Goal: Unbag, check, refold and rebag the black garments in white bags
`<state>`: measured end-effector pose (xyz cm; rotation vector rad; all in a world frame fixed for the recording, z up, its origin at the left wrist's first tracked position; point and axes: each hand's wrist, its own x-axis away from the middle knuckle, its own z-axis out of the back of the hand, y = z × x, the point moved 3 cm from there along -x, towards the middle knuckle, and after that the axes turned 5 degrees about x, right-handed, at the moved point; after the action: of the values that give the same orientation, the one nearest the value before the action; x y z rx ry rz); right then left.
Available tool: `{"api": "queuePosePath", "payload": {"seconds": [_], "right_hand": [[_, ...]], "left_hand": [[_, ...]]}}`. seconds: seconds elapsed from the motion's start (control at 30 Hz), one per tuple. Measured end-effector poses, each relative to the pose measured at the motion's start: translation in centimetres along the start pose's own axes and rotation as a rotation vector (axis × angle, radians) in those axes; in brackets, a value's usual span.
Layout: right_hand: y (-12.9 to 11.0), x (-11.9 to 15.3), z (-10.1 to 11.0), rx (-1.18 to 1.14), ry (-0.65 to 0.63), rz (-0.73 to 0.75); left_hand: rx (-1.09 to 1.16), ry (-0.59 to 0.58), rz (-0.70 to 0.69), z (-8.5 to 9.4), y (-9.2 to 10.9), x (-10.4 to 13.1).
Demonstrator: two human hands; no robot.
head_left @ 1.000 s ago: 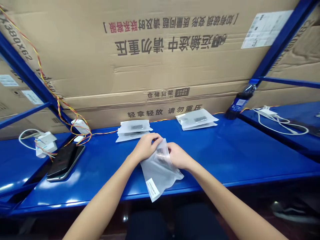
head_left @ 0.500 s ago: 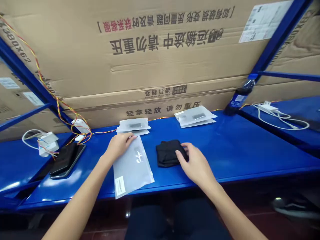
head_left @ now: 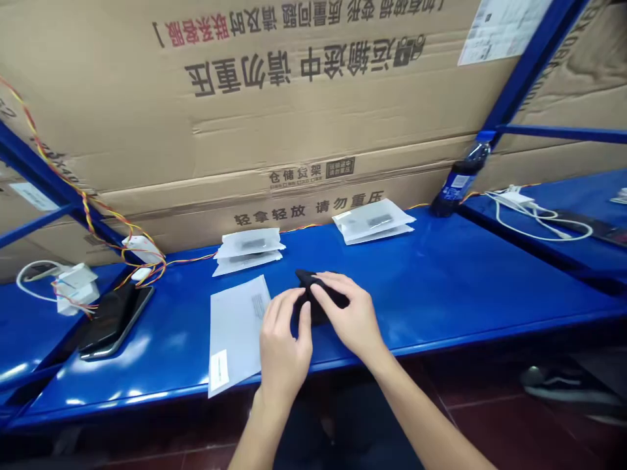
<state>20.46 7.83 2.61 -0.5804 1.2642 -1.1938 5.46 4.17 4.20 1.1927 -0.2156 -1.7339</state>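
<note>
Both hands are on a folded black cloth near the front edge of the blue shelf. My left hand grips its left side between thumb and fingers. From the right, my right hand pinches the cloth's upper part, with the thumb near the left fingertips. Part of the cloth is hidden behind the hands. A flat frosted plastic bag with a white label lies just left of my left hand, its lower end reaching past the shelf's front edge.
Behind lie two folded frosted bag stacks, one at left and one at right. A dark bottle stands at the back right. Phones, chargers and twisted wires are at the left. A blue shelf carries these; cardboard stands behind.
My left hand has let go of the frosted bag and moved right onto the black cloth. My right hand has shifted its hold along the cloth. The view has moved slightly.
</note>
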Motion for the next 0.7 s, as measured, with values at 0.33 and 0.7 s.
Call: {"api": "queuePosePath", "payload": {"seconds": [0.33,0.7], "right_hand": [[0.7,0.5,0.3,0.059,-0.065,-0.018],[3.9,0.5,8.1,-0.065,0.351,-0.299]], "left_hand": [[0.281,-0.047,0.389,-1.5,-2.6,0.2],[0.069,-0.153,0.182,-1.8,-2.4,0.5]]}}
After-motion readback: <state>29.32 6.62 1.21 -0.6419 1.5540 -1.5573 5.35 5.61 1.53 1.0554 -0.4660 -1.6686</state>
